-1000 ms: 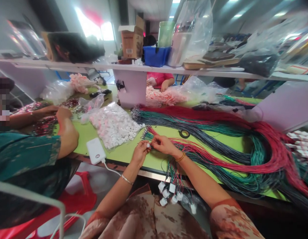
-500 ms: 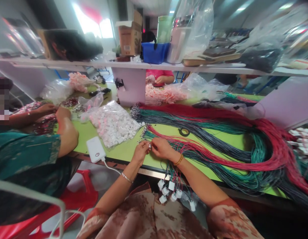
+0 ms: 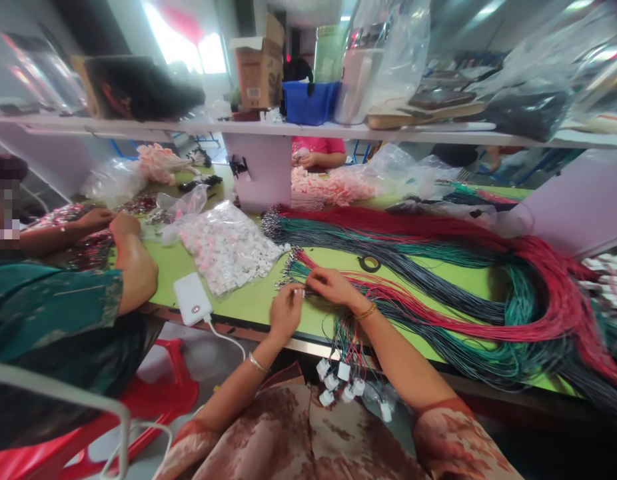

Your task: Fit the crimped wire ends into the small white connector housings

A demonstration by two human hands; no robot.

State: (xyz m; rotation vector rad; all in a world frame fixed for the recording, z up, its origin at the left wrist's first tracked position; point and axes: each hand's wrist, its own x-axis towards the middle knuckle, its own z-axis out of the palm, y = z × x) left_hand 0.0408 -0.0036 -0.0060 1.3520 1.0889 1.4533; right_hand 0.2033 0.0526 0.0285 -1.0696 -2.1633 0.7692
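My left hand [image 3: 286,312] is closed at the table's front edge, with a small white connector [image 3: 301,292] at its fingertips, mostly covered. Just to its right, my right hand [image 3: 331,288] pinches a thin wire, largely hidden by the fingers, over the metal-tipped ends of a wire bundle [image 3: 291,265]. Red, green and black wires [image 3: 438,320] run from these ends under and past my right wrist. Below that forearm, several white connectors [image 3: 343,372] on wires hang over the table edge.
A clear bag of white connectors [image 3: 228,250] lies left of my hands, beside a white power bank [image 3: 192,299] with a cable. Behind the wires is a black tape roll [image 3: 369,264]. A co-worker's arm [image 3: 138,267] rests at left. A loaded shelf [image 3: 188,131] crosses above.
My left hand has turned more upright, and the white connector in it shows less. My right hand has risen slightly, its fingers now over the wire ends.
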